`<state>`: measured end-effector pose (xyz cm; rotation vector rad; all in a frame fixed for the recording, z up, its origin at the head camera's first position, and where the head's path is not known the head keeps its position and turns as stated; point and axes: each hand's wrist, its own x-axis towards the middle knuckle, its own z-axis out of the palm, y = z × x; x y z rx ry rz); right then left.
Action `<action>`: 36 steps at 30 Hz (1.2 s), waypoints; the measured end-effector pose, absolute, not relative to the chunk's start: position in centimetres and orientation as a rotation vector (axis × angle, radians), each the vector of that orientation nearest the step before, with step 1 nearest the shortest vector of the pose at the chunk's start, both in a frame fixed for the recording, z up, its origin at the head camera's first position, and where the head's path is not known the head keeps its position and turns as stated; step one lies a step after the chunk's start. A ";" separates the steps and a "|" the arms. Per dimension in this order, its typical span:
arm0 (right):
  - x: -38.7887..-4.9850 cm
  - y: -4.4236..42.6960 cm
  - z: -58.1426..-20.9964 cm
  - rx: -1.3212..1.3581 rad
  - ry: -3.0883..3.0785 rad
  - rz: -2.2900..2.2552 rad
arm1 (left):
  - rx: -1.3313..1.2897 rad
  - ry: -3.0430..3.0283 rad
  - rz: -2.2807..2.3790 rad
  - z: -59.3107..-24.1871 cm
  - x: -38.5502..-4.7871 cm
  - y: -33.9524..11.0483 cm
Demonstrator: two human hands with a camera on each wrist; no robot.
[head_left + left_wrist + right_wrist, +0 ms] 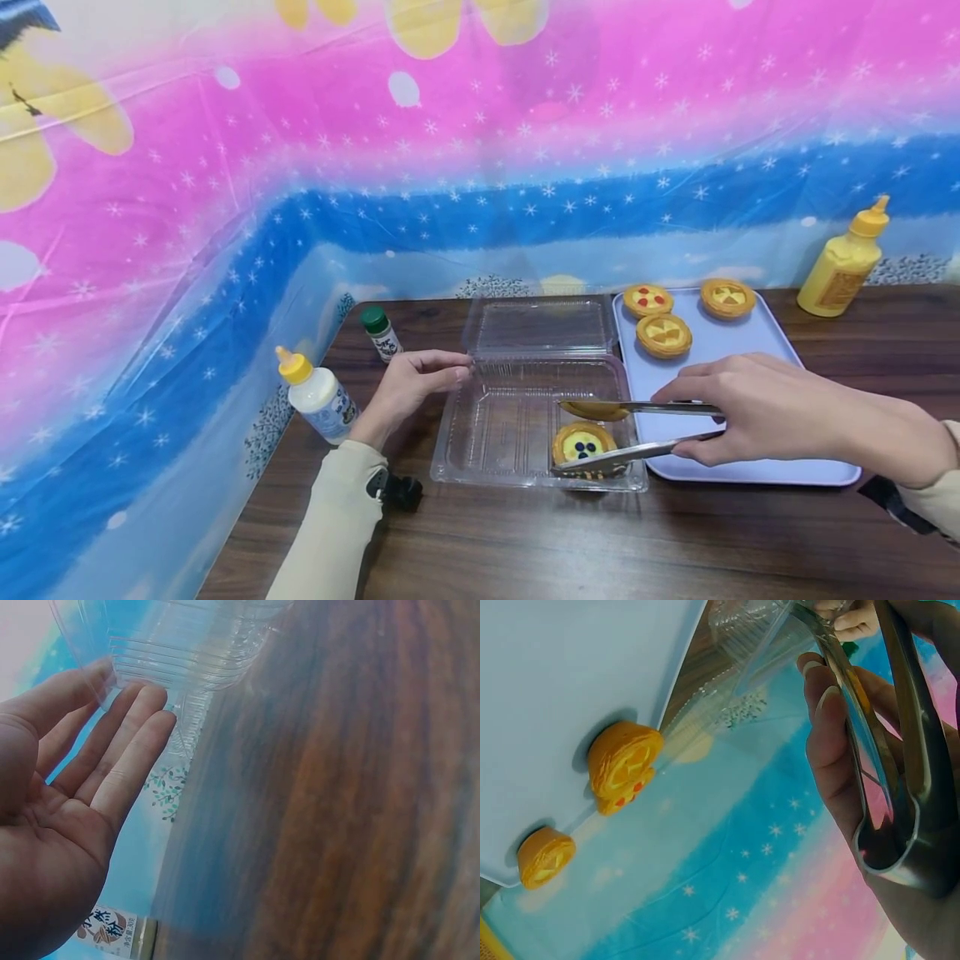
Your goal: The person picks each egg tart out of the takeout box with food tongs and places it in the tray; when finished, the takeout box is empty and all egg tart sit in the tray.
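Observation:
My right hand holds metal tongs, which also show in the right wrist view. The tips of the tongs are spread over a clear plastic container. Inside its right front corner lies an egg tart with dark berries. One tong arm crosses the tart's front, while the other hangs behind it; whether they touch it I cannot tell. At the container's left rim, my left hand pinches the edge between thumb and forefinger. The left wrist view shows the other fingers extended beneath that rim.
A pale tray bears a red-dotted tart and two yellow-topped tarts. The container's lid lies folded back. A yellow squeeze bottle stands right; a white bottle and green-capped shaker stand left.

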<state>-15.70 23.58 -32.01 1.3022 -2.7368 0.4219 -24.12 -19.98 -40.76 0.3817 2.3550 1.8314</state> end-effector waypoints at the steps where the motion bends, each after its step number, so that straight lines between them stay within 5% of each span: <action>1: -15.7 23.5 -32.1 1.307 -2.729 0.416 | 0.380 2.358 1.830 -40.8 -24.1 -20.0; 36: -14.9 24.8 -32.6 1.101 -2.602 0.511 | 0.353 2.313 1.858 -40.9 -24.3 -20.1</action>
